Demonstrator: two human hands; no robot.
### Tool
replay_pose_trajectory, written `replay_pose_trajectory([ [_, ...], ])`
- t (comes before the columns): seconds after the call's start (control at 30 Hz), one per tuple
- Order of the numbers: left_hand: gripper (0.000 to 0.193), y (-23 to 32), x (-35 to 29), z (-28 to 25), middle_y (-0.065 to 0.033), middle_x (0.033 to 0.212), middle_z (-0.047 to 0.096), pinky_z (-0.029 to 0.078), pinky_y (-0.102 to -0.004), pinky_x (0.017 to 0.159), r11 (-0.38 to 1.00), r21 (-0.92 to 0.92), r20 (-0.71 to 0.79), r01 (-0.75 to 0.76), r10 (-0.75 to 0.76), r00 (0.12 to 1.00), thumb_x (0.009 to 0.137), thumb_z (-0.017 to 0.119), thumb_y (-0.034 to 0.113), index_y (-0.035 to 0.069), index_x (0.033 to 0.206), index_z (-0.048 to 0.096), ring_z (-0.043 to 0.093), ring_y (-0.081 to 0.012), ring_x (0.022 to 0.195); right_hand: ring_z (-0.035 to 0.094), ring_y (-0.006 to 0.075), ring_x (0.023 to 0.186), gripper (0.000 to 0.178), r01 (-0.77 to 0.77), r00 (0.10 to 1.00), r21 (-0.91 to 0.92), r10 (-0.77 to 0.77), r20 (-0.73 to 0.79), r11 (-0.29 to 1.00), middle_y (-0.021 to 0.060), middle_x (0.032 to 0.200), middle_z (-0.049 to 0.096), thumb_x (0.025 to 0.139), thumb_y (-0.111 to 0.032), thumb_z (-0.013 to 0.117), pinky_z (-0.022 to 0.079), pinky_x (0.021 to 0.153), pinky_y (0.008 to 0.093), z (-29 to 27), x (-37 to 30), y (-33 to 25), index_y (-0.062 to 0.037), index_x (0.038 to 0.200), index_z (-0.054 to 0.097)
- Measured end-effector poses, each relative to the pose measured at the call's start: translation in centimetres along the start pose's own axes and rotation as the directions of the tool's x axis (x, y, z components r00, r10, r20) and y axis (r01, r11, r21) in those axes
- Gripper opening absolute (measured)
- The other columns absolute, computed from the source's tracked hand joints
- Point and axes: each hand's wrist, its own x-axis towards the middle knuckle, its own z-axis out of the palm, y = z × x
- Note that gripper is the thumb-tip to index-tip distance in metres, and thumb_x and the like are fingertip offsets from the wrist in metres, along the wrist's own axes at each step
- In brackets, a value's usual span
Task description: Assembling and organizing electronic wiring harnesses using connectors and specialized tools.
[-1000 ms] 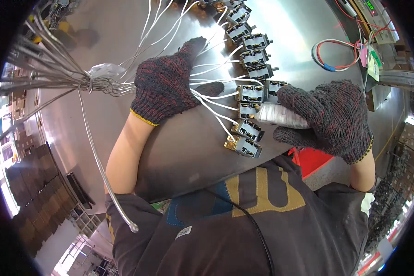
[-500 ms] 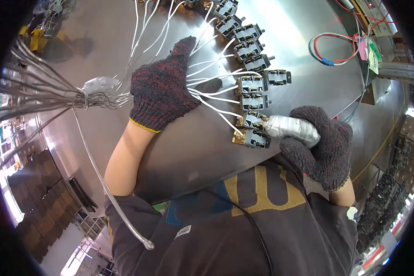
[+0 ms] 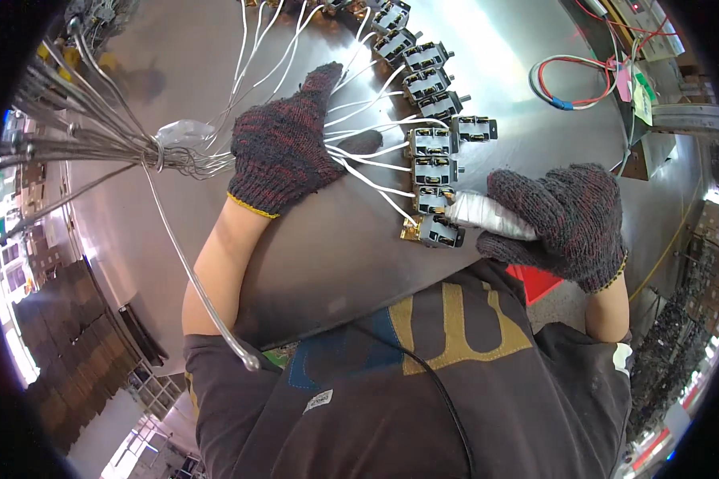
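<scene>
My left hand, in a dark red-flecked knit glove, is closed around a fan of white wires. Its thumb points away from me, and one gloved fingertip shows past the wires. These wires run right to a curved row of small grey-and-black switch-like blocks with brass contacts. My right hand, gloved too, grips a tool wrapped in whitish tape. Its front end is at the second-nearest block, beside the nearest block. What kind of tool it is cannot be made out.
Grey cables gathered by a tie stretch left, one loose cable hanging over my left forearm. On the metal table, a red-and-white wire loop lies at the far right. A red object shows below my right hand.
My right hand has turned and shifted slightly right, and the tool's front end has moved a little left and away from me. My left hand keeps its grip.
</scene>
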Motion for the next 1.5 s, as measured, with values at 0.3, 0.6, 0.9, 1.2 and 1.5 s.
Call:
replay_pose_trajectory([
  [0.3, 0.088, 0.4, 0.1, 0.0, -0.0173, 0.085, 0.074, 0.057, -0.0445, 0.065, 1.000, 0.009, -0.012, 0.028, -0.028, 1.000, 0.076, 0.074, 0.071, 0.010, 0.137, 0.058, 0.074, -0.0336, 0.074, 0.076, 0.0257, 0.087, 0.045, -0.421, 0.871, 0.705, 0.471, 0.139, 0.570, 0.0147, 0.096, 0.075, 0.073, -0.023, 0.086, 0.059, 0.079, 0.0373, 0.6, -3.1, -2.5, -0.0006, 0.109, 0.069],
  [0.6, 0.080, 1.4, 0.2, -0.3, -0.0173, 0.096, 0.075, 0.056, -0.0469, 0.078, 0.992, -0.060, 0.033, 0.106, -0.105, 0.994, 0.077, 0.078, 0.061, 0.015, 0.139, 0.057, 0.073, -0.0389, 0.083, 0.076, 0.0269, 0.083, 0.048, -0.383, 0.918, 0.335, 0.395, 0.035, 0.861, 0.0105, 0.092, 0.076, 0.072, -0.036, 0.090, 0.058, 0.075, 0.0370, 1.4, -3.4, -3.1, -0.0062, 0.105, 0.072],
  [0.9, 0.086, 1.3, 0.3, -0.2, -0.0122, 0.094, 0.077, 0.058, -0.0428, 0.067, 0.998, 0.048, 0.042, 0.046, -0.048, 0.998, 0.077, 0.073, 0.070, 0.011, 0.137, 0.057, 0.074, -0.0318, 0.075, 0.062, 0.0254, 0.058, 0.066, -0.047, 0.981, 0.136, 0.072, -0.180, 0.990, 0.0044, 0.075, 0.069, 0.063, -0.052, 0.091, 0.044, 0.057, 0.0384, 2.1, -3.5, -1.3, -0.0119, 0.113, 0.072],
  [1.2, 0.085, 0.7, 0.3, 0.6, -0.0122, 0.094, 0.077, 0.058, -0.0431, 0.068, 0.999, -0.037, -0.026, 0.021, -0.022, 0.999, 0.076, 0.075, 0.068, 0.010, 0.136, 0.058, 0.074, -0.0331, 0.075, 0.061, 0.0253, 0.057, 0.068, -0.020, 0.999, 0.038, 0.020, -0.025, 0.999, 0.0052, 0.070, 0.064, 0.062, -0.052, 0.091, 0.045, 0.055, 0.0384, 0.8, -2.9, -1.3, -0.0107, 0.113, 0.071],
  [1.5, 0.087, 1.7, 1.3, -0.6, -0.0187, 0.086, 0.073, 0.056, -0.0433, 0.070, 0.998, -0.042, -0.009, 0.054, -0.054, 0.998, 0.074, 0.079, 0.064, 0.009, 0.138, 0.058, 0.072, -0.0354, 0.076, 0.076, 0.0271, 0.081, 0.045, -0.336, 0.918, 0.466, 0.395, -0.030, 0.818, 0.0118, 0.093, 0.075, 0.075, -0.025, 0.089, 0.058, 0.070, 0.0363, 0.7, -3.3, -2.1, -0.0052, 0.110, 0.070],
])
